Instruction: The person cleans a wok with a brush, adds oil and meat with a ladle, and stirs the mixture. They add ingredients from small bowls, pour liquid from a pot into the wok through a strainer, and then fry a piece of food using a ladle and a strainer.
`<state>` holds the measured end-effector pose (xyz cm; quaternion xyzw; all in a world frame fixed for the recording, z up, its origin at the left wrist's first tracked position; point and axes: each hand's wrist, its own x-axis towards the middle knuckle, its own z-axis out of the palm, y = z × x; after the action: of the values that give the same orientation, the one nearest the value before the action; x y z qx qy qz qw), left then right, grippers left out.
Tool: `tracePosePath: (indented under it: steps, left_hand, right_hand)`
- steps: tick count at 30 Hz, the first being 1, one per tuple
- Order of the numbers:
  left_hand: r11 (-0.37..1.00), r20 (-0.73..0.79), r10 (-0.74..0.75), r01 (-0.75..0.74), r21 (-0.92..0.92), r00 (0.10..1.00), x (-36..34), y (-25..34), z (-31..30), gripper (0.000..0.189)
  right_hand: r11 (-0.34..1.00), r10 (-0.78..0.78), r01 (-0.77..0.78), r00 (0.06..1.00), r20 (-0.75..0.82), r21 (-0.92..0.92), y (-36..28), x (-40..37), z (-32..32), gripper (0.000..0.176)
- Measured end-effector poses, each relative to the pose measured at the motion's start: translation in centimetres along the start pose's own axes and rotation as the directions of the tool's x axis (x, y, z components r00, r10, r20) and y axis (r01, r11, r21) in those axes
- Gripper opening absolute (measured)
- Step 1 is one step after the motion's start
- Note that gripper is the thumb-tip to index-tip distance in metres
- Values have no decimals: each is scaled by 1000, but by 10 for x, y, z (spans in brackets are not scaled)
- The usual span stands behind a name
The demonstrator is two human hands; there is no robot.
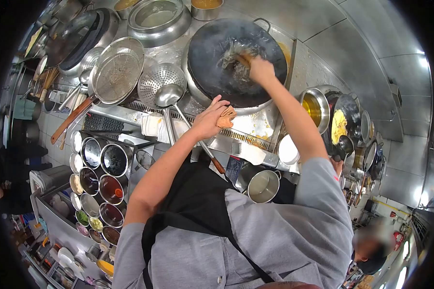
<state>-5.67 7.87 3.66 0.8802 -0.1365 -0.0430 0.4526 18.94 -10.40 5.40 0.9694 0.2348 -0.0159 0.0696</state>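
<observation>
A large black wok (212, 53) sits on the steel stove with wet foam or liquid swirling inside it. My right hand (261, 69) is closed on a wooden-handled brush (242, 58) that reaches into the wok's middle. At the wok's near rim, my left hand (211, 117) grips a folded brownish cloth (226, 117). A ladle (169, 95) lies just left of that hand, its handle running under my wrist.
Strainers (116, 70) and a perforated skimmer (160, 79) lie left of the wok. Several seasoning tubs (101, 185) fill a rack at lower left. A steel pot (264, 186) stands below the stove. Oil pot (315, 107) and pans sit right. Another person (371, 248) is at lower right.
</observation>
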Motion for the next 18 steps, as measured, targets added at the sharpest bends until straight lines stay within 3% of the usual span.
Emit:
tracePosePath:
  steps: [1,2,5,7,9,11,12,15,18]
  left_hand:
    - [1000,0,-2,2,-9,1000,1,0,-2,54]
    - [1000,3,-9,9,-21,1000,1,-1,-3,54]
    - [1000,30,5,-5,-7,1000,0,-2,-4,55]
    - [1000,6,30,-30,-2,1000,2,-14,5,56]
    - [1000,44,21,-21,1,999,0,-10,1,59]
    - [1000,55,17,-16,-15,998,2,-9,-1,60]
    - [1000,59,22,-21,-21,998,4,-7,-5,60]
    - [999,72,16,-13,-36,997,-2,-7,-8,60]
    - [999,69,40,-40,-8,997,2,-19,0,63]
  right_hand:
    - [993,79,-82,996,40,83,2,20,-16,27]
    - [995,19,-25,998,56,100,-6,29,-40,26]
    - [983,-183,178,927,326,44,-65,7,-107,30]
    - [905,-388,423,863,325,-42,-103,-38,-127,32]
    - [938,-307,340,900,309,-60,-101,-29,-105,32]
    - [999,-7,3,996,93,46,-62,19,-47,30]
    - [993,82,-88,994,73,82,-50,28,-41,29]
    - [994,-108,95,961,253,63,-60,10,-78,28]
    - [918,-363,394,880,306,-44,-104,-50,-116,30]
